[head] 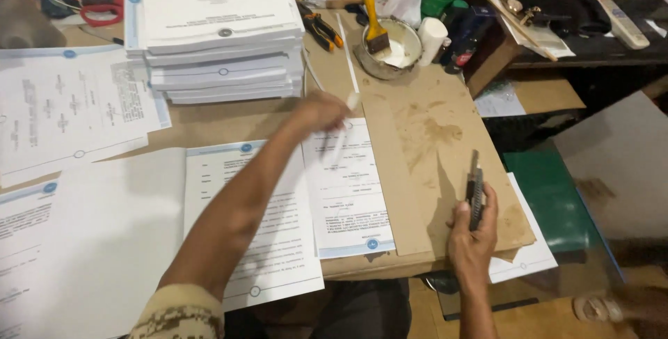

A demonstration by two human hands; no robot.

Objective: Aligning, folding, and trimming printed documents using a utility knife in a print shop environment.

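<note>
My left hand reaches forward across the table, blurred, its fingers closed on a thin white paper strip at the top of a printed sheet. My right hand rests at the near right edge of a brown cardboard sheet and grips a dark utility knife pointing away from me. More printed sheets lie under my left forearm.
A tall stack of bound white documents stands at the back. A bowl of glue with a yellow-handled brush, pliers, red scissors, a green folder and a remote control lie around.
</note>
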